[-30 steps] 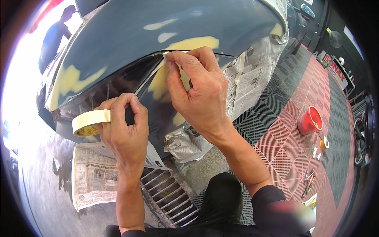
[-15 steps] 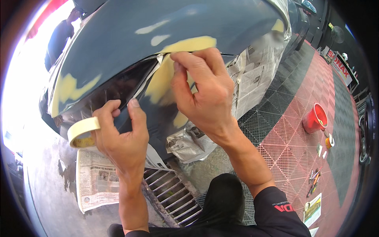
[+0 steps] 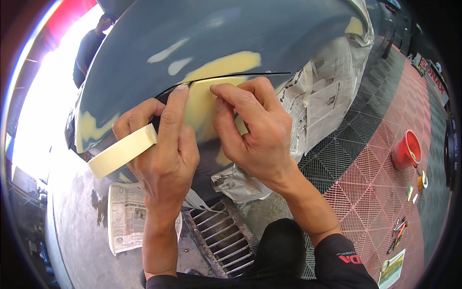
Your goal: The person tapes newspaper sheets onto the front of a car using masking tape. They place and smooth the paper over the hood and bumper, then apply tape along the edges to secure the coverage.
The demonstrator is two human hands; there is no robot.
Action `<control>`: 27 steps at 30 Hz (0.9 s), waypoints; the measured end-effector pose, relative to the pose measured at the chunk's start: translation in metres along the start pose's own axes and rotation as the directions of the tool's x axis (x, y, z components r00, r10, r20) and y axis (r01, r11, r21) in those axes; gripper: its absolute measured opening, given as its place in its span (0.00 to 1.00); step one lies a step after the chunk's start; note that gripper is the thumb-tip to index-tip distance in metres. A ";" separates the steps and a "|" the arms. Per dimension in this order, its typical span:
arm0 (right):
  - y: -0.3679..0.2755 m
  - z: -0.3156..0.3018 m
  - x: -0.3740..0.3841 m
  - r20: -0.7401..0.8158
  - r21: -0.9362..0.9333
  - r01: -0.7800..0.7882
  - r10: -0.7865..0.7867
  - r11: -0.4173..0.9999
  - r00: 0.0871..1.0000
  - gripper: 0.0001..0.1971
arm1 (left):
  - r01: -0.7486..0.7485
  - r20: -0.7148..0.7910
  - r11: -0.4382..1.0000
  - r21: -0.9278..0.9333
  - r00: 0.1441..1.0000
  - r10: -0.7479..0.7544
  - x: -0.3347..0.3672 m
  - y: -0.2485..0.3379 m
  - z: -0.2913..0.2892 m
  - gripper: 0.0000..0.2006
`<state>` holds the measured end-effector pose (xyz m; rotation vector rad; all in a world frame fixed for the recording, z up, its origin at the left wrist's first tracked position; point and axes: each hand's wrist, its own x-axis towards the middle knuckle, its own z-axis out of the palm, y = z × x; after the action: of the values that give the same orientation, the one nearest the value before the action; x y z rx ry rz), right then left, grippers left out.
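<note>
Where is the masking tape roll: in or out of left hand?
In: the masking tape roll juts from the left hand, touching its fingers.

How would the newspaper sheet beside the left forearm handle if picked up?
The newspaper sheet should be floppy and light for its spread: it looks like thin printed paper. Likely easy to tear too: no stiffer backing shows along its visible edges.

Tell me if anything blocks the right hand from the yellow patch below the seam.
Nothing visible. The right hand overlaps the patch, contact unclear; the left hand, with the tape, is to its left.
</note>
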<state>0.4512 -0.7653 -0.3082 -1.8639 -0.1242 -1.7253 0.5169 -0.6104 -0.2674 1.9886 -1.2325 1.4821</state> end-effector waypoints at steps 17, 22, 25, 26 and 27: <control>-0.015 0.014 0.009 0.076 -0.109 0.021 -0.012 0.994 0.997 0.18 | 0.119 -0.041 0.984 -0.132 0.991 -0.125 -0.016 -0.002 -0.007 0.17; -0.019 0.017 0.011 0.077 -0.165 0.033 -0.021 0.986 0.997 0.15 | 0.120 -0.069 0.988 -0.099 0.990 -0.127 -0.027 -0.010 -0.002 0.13; -0.013 0.013 0.014 0.089 -0.145 0.080 -0.067 0.986 0.994 0.13 | 0.096 -0.098 0.992 -0.077 0.990 -0.104 -0.025 -0.012 0.002 0.12; -0.012 0.013 0.015 0.089 -0.140 0.094 -0.082 0.986 0.993 0.12 | 0.093 -0.101 0.994 -0.064 0.990 -0.099 -0.024 -0.012 0.003 0.11; -0.011 0.013 0.017 0.090 -0.135 0.109 -0.098 0.985 0.991 0.11 | 0.090 -0.104 0.995 -0.052 0.990 -0.095 -0.023 -0.012 0.003 0.11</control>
<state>0.4601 -0.7559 -0.2884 -2.0644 -0.1384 -1.7662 0.5275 -0.5965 -0.2869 1.8846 -1.1062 1.4799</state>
